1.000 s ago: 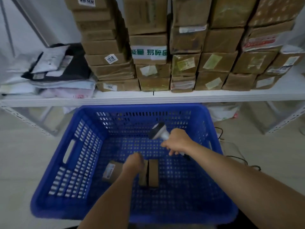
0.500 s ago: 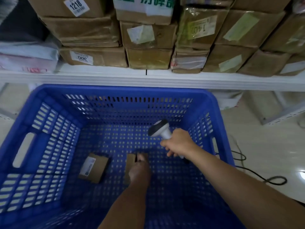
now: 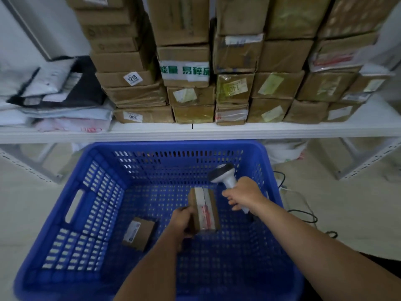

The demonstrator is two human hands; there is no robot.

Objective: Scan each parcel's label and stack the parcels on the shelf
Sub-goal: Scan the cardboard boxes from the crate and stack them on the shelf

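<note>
Left hand: the left hand [image 3: 183, 220] reaches into the blue crate [image 3: 71, 213], fingers curled round the near left edge of a small cardboard parcel [image 3: 205, 210], grasping it.
Held parcel: the brown box is tilted, its top face turned up toward the camera; a white strip with red print runs along that face. It sits above the crate floor, near the middle of the crate, just beside the scanner head.
Right hand: the right hand [image 3: 244, 195] is clenched round the handle of a white barcode scanner [image 3: 223, 175], whose dark-rimmed head points toward the far left, just above the held parcel. Hand and parcel are apart.
Second parcel: another small brown parcel [image 3: 138, 233] lies on the crate floor to the left of the left forearm, a white label on its left side; neither hand touches it.
Crate: perforated walls, a handle slot in the left wall; it stands on the pale floor right in front of the shelf.
Shelf: the white shelf [image 3: 217, 132] carries stacked cardboard boxes [image 3: 280, 83] in several columns, many with labels; one sticker reads 1218, another 300 seen upside down.
Soft mailers: a pile of grey, white and black bags [image 3: 56, 101] lies on the shelf's left end, beside the boxes.
Cable: a dark cable [image 3: 303, 213] loops on the floor to the right of the crate.
</note>
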